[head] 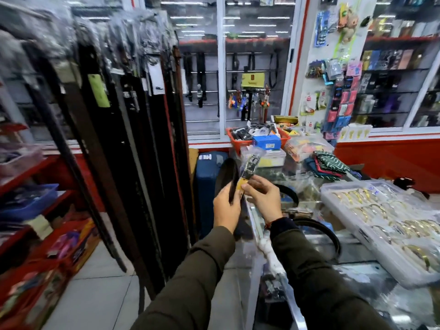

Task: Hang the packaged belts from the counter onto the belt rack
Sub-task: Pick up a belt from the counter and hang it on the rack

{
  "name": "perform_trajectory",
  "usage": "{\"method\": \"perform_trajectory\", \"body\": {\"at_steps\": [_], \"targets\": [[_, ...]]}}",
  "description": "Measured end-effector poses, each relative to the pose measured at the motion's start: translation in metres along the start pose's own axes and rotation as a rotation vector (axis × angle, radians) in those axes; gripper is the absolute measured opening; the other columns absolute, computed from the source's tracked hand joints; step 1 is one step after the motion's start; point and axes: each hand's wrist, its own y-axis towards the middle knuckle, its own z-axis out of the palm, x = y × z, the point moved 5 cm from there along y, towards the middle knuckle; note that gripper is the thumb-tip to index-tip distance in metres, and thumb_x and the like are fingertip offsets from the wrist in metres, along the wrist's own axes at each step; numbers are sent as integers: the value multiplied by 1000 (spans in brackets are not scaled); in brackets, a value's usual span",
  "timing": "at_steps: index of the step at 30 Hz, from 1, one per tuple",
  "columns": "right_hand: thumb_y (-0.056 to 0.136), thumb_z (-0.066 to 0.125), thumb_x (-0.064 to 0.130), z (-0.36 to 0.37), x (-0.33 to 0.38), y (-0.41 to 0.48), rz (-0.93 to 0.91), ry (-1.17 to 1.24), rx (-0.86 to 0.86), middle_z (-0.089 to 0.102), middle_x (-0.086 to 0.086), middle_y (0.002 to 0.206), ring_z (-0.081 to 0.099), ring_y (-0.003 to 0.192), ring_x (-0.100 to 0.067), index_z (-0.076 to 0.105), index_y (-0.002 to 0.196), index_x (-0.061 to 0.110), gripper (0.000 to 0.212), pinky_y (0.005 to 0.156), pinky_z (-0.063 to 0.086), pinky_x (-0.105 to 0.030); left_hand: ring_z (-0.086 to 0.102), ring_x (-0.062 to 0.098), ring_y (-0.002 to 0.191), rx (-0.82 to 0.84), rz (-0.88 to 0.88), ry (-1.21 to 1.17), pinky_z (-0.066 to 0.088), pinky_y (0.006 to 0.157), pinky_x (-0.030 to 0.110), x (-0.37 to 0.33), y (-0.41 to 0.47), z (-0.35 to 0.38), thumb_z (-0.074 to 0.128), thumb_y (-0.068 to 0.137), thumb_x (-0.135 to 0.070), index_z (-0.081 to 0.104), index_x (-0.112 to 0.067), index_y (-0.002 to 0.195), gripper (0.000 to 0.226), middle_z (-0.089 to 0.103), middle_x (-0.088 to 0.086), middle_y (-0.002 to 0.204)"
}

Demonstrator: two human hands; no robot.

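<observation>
I hold a packaged black belt [232, 178] in front of me, its buckle end in clear plastic [250, 163] pointing up. My left hand [226, 208] grips the looped strap from below. My right hand [260, 195] pinches the yellow tag at the base of the buckle package. The belt rack [123, 129] stands to the left, crowded with several dark belts hanging in plastic sleeves. More black belts [319, 231] lie coiled on the glass counter [321, 248] just right of my right arm.
A clear tray of gold bangles [390, 225] sits on the counter at right. An orange basket [283, 136] with boxes stands at the counter's far end. A blue suitcase [206, 184] stands behind the rack. Red shelves [31, 172] with goods line the left.
</observation>
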Motion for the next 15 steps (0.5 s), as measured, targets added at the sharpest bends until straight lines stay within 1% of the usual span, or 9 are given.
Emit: {"method": "perform_trajectory", "body": {"at_steps": [2, 5, 7, 8, 9, 10, 11, 13, 15], "targets": [[85, 75, 7, 26, 6, -5, -30, 5, 44, 76, 12, 90, 70, 82, -4, 72, 98, 26, 23, 66, 56, -16, 63, 16, 122, -46, -6, -1, 52, 105, 33, 0, -2, -24, 57, 102, -12, 63, -9, 135, 34, 69, 6, 130], [84, 75, 4, 63, 15, -14, -77, -9, 110, 76, 19, 81, 70, 79, 7, 71, 90, 34, 31, 72, 54, -11, 57, 14, 130, -73, -27, 69, 47, 112, 35, 1, -5, -61, 56, 102, -17, 57, -12, 141, 39, 62, 2, 138], [84, 75, 4, 84, 18, -20, -110, -20, 158, 75, 16, 87, 69, 84, 6, 72, 96, 29, 28, 77, 54, -12, 32, 19, 151, -106, -86, 236, 29, 126, 38, 3, -4, -83, 55, 103, -26, 36, -15, 156, 58, 33, 7, 164], [84, 75, 4, 95, 20, -23, -123, -16, 186, 75, 9, 93, 70, 88, 0, 72, 102, 22, 26, 81, 54, -13, 17, 19, 156, -145, -119, 306, 19, 127, 39, 4, -5, -95, 54, 103, -30, 27, -18, 160, 64, 16, 6, 170], [84, 75, 4, 107, 22, -26, -139, -12, 215, 75, 0, 98, 70, 93, -7, 72, 108, 14, 26, 83, 54, -15, 11, 19, 156, -185, -122, 340, 14, 127, 39, 2, -4, -108, 54, 103, -31, 26, -21, 160, 65, 10, 4, 171], [85, 75, 3, 119, 26, -29, -151, -9, 243, 75, -7, 103, 70, 96, -12, 72, 112, 7, 28, 84, 55, -16, 15, 18, 156, -213, -90, 345, 16, 126, 37, -2, -3, -120, 55, 103, -28, 35, -21, 157, 59, 18, 4, 170], [85, 74, 4, 129, 31, -31, -160, -10, 268, 75, -12, 106, 70, 99, -16, 71, 115, 2, 30, 86, 55, -18, 29, 15, 152, -225, -41, 319, 24, 124, 33, -6, -2, -131, 57, 102, -22, 48, -19, 150, 49, 37, 5, 162], [85, 74, 4, 152, 44, -34, -178, -2, 322, 74, -15, 109, 70, 102, -19, 70, 117, -2, 33, 91, 56, -23, 59, -7, 120, -244, -3, 184, 46, 105, 20, -11, -1, -156, 61, 99, -14, 65, -14, 134, 34, 69, -1, 127], [85, 75, 4, 174, 57, -36, -190, 15, 358, 75, -14, 108, 72, 95, -14, 71, 118, -2, 34, 88, 57, -20, 66, -17, 94, -274, -31, 64, 50, 84, 7, -16, 3, -182, 65, 97, -13, 71, -15, 125, 29, 74, -14, 103]]}}
